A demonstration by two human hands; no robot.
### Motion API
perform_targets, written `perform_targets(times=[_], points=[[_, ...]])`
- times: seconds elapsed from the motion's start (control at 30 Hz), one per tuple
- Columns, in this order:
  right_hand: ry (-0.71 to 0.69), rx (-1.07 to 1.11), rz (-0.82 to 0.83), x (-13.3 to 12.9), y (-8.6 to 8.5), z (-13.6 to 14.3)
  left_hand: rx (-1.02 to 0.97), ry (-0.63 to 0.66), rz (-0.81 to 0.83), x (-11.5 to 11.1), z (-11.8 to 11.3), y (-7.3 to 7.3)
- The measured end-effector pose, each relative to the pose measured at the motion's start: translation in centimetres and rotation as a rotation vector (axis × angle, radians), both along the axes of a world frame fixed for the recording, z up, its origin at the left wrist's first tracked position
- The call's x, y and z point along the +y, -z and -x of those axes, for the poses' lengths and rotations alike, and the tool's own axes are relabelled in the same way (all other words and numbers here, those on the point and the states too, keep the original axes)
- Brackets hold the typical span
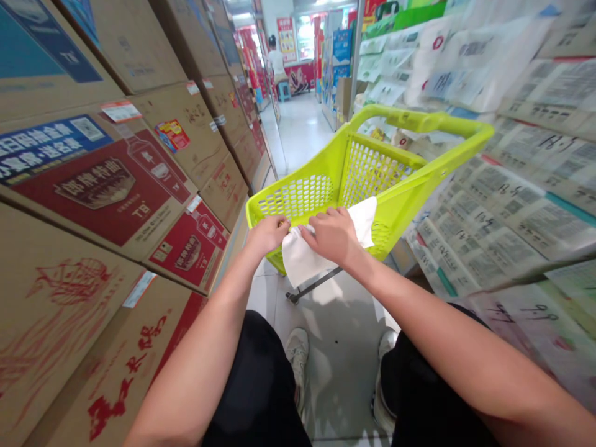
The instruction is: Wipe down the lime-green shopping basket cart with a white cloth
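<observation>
Right hand (334,234), fingers curled closed on a white cloth (302,257) draped over the near rim of a yellow-green cart (403,214); left hand (269,236), fingers bent at the same rim, hold unclear. Cartons (97,186) stand left, wrapped packs (503,211) right; beyond, a person (276,62) sits.

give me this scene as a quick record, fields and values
place: shop aisle
left hand: at the cart's near rim, fingers curled, exact grip unclear
right hand: on the white cloth, over the same rim
white cloth: draped over the rim, hanging down outside
cart: yellow-green, perforated sides
left side: stacked cartons
right side: stacked wrapped packs
background: a person by a blue stool
</observation>
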State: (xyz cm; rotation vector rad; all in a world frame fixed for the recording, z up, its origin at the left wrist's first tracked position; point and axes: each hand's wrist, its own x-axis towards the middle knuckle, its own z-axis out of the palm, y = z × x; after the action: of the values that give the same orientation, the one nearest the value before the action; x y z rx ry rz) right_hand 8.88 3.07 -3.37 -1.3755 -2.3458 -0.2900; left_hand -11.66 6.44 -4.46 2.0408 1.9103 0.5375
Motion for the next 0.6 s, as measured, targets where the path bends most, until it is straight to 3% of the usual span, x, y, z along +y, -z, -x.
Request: perform_targets(times=[0.13, 0.2, 0.3, 0.37, 0.5, 0.6], points=[[0.201, -0.015, 0.025, 2.8, -1.6, -4.2, 0.034, -0.047, -0.010, 0.8, 1.4, -0.3], [0.309, 0.015, -0.049, 4.3, -2.2, -6.8, 0.005, -0.063, -0.029, 1.2, 1.9, -0.4], [0.337, 0.057, -0.159, 5.1, -2.3, -8.5, -0.072, -0.085, -0.063, 1.4, 2.1, -0.2], [0.271, 0.053, -0.162, 4.5, -1.7, -7.5, -0.118, -0.076, -0.077, 1.4, 2.0, 0.0], [0.019, 0.003, -0.093, 1.7, 0.0, -3.0, -0.133, -0.030, -0.081, 1.1, 1.7, 0.4], [-0.107, -0.021, -0.066, 0.8, 0.4, -1.1, -0.094, -0.019, -0.058, 0.9, 2.1, 0.5]])
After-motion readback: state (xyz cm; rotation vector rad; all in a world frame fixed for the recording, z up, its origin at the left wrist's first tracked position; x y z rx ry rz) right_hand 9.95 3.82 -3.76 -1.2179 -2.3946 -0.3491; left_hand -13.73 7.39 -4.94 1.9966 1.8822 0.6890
